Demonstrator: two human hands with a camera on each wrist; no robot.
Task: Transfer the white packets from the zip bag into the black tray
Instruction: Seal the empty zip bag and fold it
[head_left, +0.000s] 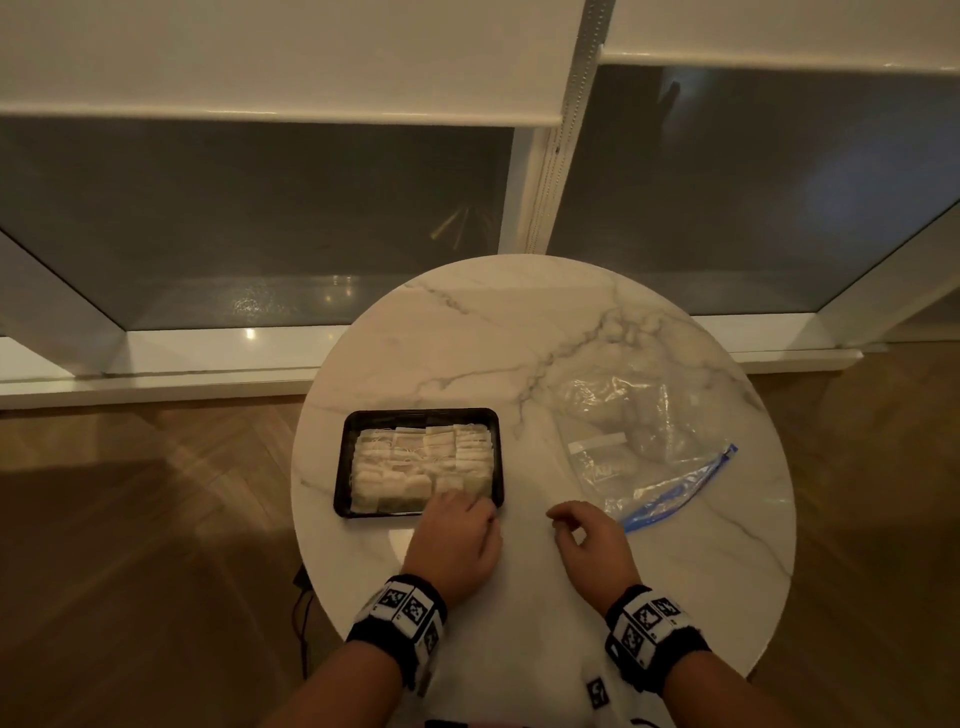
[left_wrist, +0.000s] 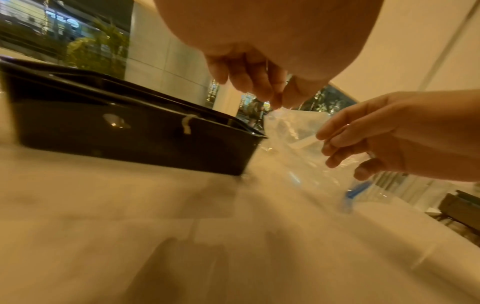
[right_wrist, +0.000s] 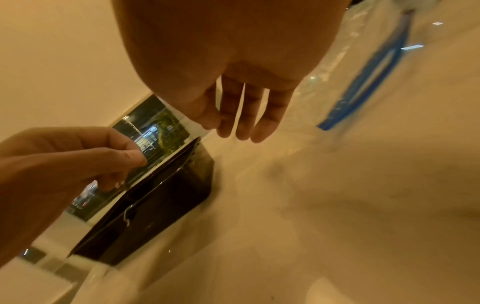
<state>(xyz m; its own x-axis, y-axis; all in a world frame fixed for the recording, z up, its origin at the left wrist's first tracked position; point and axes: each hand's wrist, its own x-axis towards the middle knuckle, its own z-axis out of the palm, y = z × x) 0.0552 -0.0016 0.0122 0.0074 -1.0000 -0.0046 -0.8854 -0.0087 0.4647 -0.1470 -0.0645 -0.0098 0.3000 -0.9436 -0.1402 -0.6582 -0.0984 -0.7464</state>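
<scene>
The black tray sits left of centre on the round marble table. White packets fill it in rows, and a white string hangs over its wall. A clear zip bag with a blue zip strip lies crumpled to the right. I see only a white label through its plastic. My left hand hovers at the tray's near right corner, fingers loosely curled, holding nothing. My right hand floats between tray and bag, fingers relaxed and empty.
The table is small, with its near edge just behind my wrists. Wooden floor lies all around it. Dark window panes and a white sill stand behind. Bare marble shows between the tray and the bag.
</scene>
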